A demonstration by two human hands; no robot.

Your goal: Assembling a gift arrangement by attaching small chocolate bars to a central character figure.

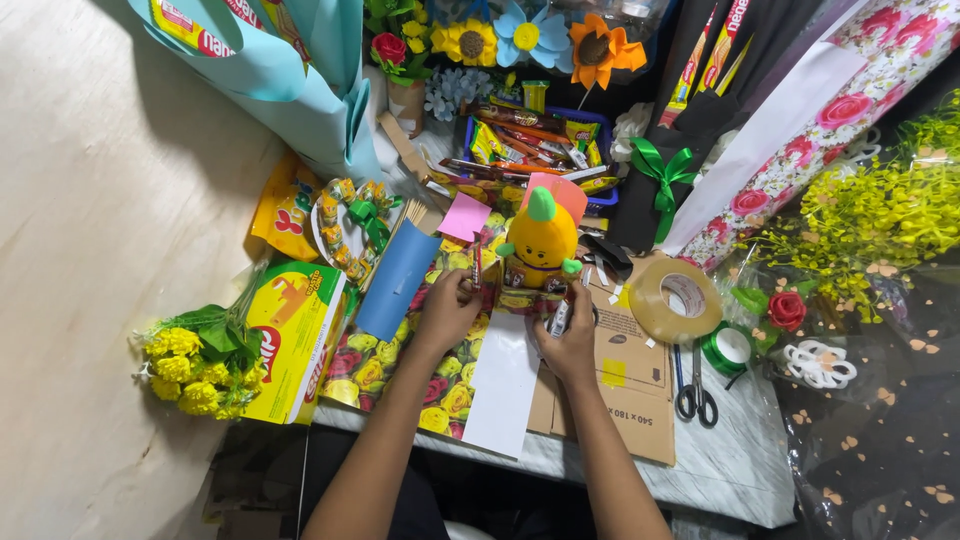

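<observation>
Item, assembly step: my left hand (447,308) and right hand (570,340) each grasp the small snack-wrapped box (522,297) between them, carrot plush (541,240) seated above; next I judge it needs steadying.

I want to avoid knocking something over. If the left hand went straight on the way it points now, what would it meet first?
Probably the pink paper note. The left hand points up and slightly right, toward the far side of the table; the yellow plush toy stands further right. Depth is hard to judge.
</observation>
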